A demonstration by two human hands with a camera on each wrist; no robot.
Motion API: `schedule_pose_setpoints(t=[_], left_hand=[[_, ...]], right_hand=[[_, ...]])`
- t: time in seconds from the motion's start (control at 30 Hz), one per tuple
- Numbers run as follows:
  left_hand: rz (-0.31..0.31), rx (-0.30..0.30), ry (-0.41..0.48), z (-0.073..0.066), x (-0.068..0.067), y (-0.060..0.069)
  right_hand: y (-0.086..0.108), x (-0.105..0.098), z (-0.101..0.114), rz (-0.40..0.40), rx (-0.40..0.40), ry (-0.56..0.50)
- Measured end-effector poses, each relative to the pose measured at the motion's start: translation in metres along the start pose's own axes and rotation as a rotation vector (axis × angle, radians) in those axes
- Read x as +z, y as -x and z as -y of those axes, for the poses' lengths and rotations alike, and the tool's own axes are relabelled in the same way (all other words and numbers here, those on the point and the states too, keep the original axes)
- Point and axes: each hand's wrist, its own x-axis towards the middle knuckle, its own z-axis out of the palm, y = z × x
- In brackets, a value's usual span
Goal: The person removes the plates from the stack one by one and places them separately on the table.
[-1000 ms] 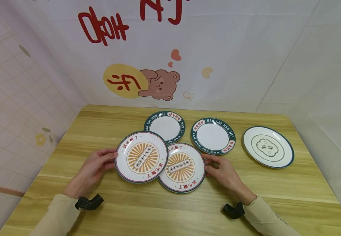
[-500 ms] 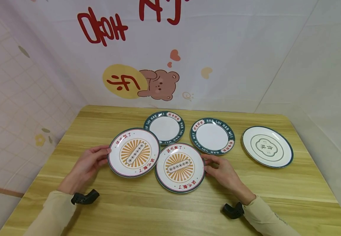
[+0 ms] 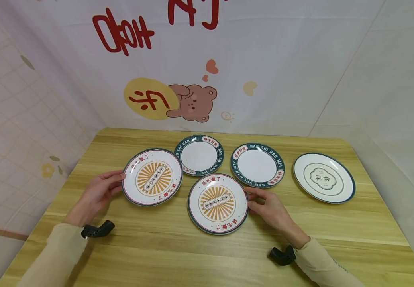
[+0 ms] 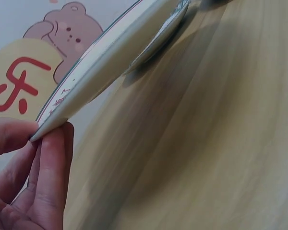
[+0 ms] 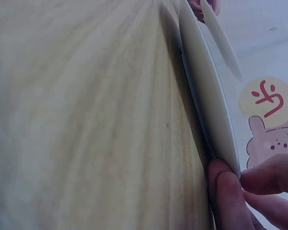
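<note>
My left hand (image 3: 93,195) pinches the left rim of a white plate (image 3: 152,177) with an orange sunburst and red lettering. In the left wrist view this plate (image 4: 93,72) is tilted and held above the table, thumb on top and fingers beneath. A matching sunburst plate (image 3: 218,204) is at the middle of the table. My right hand (image 3: 273,213) pinches its right rim. In the right wrist view that plate (image 5: 209,96) leans close to the tabletop; a darker edge shows under it, and I cannot tell whether it belongs to another plate.
Behind lie two green-rimmed plates, one (image 3: 199,155) just right of the held left plate and one (image 3: 258,165) farther right. A cream plate (image 3: 324,177) with a dark rim lies at the right. The wooden table (image 3: 178,259) meets a printed wall cloth (image 3: 275,107) at the back.
My left hand has carried its sunburst plate left and toward the back, off the overlap with the other one. The right hand and its plate stay almost in place.
</note>
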Motion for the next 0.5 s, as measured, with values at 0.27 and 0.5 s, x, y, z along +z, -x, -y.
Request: schedule_pose_setpoints(t=[0.27, 0.5], left_hand=[[-0.003, 0.015, -0.023, -0.008, -0.014, -0.013], [0.009, 0.011, -0.098, -0.017, -0.020, -0.024]], right_hand=[[0.000, 0.000, 0.000, -0.005, -0.001, 0.019], [0.000, 0.000, 0.000, -0.008, -0.001, 0.036]])
